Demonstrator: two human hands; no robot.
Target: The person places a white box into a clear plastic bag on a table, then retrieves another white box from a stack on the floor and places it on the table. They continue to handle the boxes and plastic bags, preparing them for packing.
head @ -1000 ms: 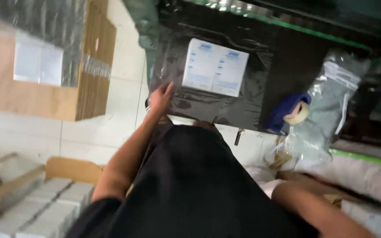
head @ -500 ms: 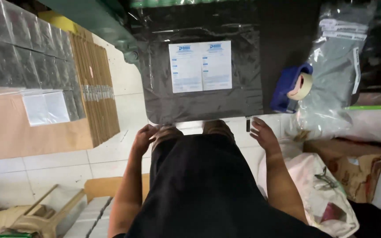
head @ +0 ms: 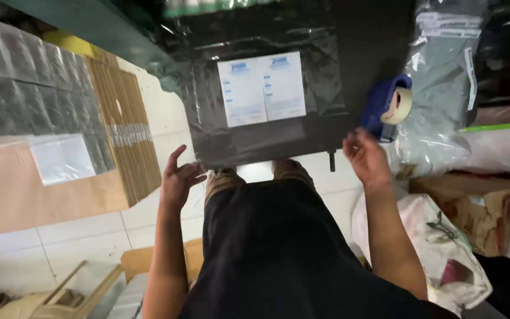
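Observation:
A flat package in dark glossy plastic (head: 267, 136) lies in front of me, with a white printed label (head: 262, 88) on its top. My left hand (head: 179, 177) is at the package's near left corner, fingers spread, fingertips close to the edge. My right hand (head: 364, 156) hovers at the near right corner with its fingers apart and nothing in it. I cannot tell whether either hand touches the plastic. My dark clothing fills the bottom middle of the view.
A blue tape dispenser with a beige roll (head: 389, 105) sits just right of the package, next to grey plastic mailer bags (head: 444, 88). Flattened cardboard (head: 122, 136) and a brown box (head: 25, 189) stand at the left. A white bag (head: 438, 248) and a carton (head: 473, 201) lie at the right.
Both hands have spread outward from the package's near edge toward its two near corners. The right hand has risen toward the tape dispenser.

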